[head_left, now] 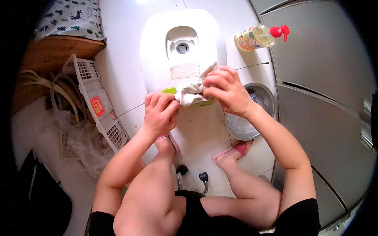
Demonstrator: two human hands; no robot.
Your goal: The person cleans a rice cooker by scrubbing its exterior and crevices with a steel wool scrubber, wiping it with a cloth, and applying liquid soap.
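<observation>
A crumpled whitish cloth (191,94) stretches between my two hands, over the near end of a rounded white appliance (155,51). The fingers of my left hand (160,111) are closed on the cloth's left end. My right hand (228,89) pinches its other end, and a corner sticks up past the fingers. Beneath the cloth a green strip on the appliance's front shows in part. A dark round fitting (182,48) sits in the recess on top of the appliance, with a worn label below it.
To the right, a metal basin (269,94) with some water stands partly behind my right forearm. A pump bottle (255,37) of yellowish liquid stands farther back by steel cabinet doors (315,43). On the left are a white plastic basket (88,80), plastic bags and a wooden box.
</observation>
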